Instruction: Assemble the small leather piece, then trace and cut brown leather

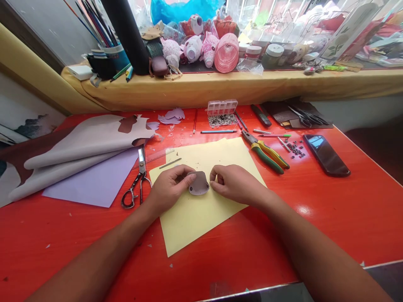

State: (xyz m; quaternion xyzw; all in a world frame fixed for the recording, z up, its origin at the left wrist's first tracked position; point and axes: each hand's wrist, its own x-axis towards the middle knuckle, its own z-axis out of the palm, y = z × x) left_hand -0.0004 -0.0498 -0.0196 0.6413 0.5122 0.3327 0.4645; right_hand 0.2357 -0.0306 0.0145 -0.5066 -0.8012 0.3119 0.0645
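Observation:
My left hand pinches a small grey-mauve leather piece by its left edge, thumb on top. The piece has rounded corners, with one dark stud near each lower corner. At its right edge, my right hand is closed, thumb and forefinger pressed together close to the right stud. Whether anything sits between those fingertips is too small to tell. Beneath both hands lies a pale yellow sheet. A thin metal rod rests on the sheet, just beyond my left hand.
Scissors lie left of the sheet beside folded leather. On the right are green-and-yellow pliers, loose dark studs and a phone. A compartment box stands open at the back, below a cluttered sill.

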